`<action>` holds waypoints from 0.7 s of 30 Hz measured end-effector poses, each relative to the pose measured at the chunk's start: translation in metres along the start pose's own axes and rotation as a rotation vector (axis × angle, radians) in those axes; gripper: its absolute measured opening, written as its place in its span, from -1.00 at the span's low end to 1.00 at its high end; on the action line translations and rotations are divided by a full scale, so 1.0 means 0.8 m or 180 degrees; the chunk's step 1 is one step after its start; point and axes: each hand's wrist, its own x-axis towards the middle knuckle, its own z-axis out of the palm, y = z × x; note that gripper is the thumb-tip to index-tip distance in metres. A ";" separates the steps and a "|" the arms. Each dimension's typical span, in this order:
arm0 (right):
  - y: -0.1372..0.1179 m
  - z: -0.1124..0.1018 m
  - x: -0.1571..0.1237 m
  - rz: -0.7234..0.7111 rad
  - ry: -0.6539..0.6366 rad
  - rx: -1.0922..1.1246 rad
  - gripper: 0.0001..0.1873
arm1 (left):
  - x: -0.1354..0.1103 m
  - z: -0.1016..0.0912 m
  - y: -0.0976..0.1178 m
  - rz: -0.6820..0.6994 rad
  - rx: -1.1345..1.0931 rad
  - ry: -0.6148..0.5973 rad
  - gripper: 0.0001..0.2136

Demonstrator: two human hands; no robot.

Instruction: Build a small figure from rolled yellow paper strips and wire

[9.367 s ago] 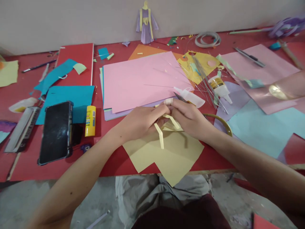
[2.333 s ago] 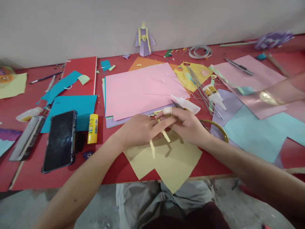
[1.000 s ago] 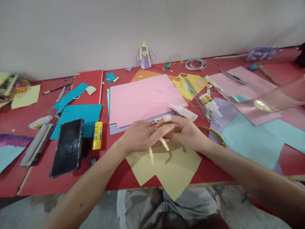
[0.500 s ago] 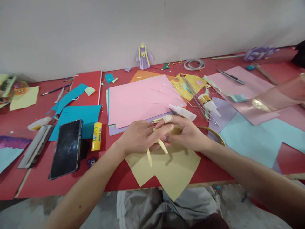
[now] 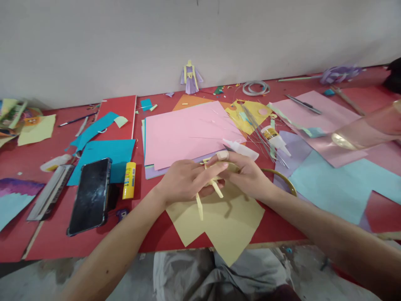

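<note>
My left hand (image 5: 184, 182) and my right hand (image 5: 247, 175) meet over a pale yellow sheet (image 5: 222, 221) at the table's front edge. Together they pinch thin pale yellow paper strips (image 5: 199, 205), whose loose ends hang down between the fingers. A plaster wraps one fingertip (image 5: 222, 155) at the top of the pinch. Both hands are closed on the strips.
A pink paper stack (image 5: 188, 131), teal sheets (image 5: 103, 152), a black phone (image 5: 90, 194), a yellow glue stick (image 5: 129, 180), glue bottles (image 5: 275, 138) and thin wires (image 5: 260, 129) lie on the red table (image 5: 50, 238). A paper doll (image 5: 190, 77) leans on the wall. Another person's arm (image 5: 366, 127) reaches in at right.
My hands stay joined on the strips, with small finger shifts. The camera has tilted up a little, showing more wall.
</note>
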 end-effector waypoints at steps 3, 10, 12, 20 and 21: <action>0.000 0.002 0.000 -0.0139 0.0059 -0.0169 -0.86 | 0.002 0.000 0.000 -0.0010 -0.0057 0.0308 -0.54; 0.004 0.007 -0.003 -0.0224 0.0302 -0.0134 -0.85 | -0.001 0.000 -0.001 -0.0310 -0.0168 0.0412 -0.62; 0.004 0.005 -0.004 -0.0195 0.0411 -0.0170 -0.77 | -0.002 0.002 -0.001 -0.0348 -0.0196 0.0441 -0.63; 0.006 0.005 -0.007 -0.0323 0.0009 -0.0023 -0.74 | -0.002 0.000 0.000 -0.0532 -0.0427 0.0366 -0.63; 0.007 0.005 -0.007 -0.0411 -0.0067 -0.0158 -0.76 | -0.002 0.000 0.000 -0.0559 -0.0460 0.0370 -0.63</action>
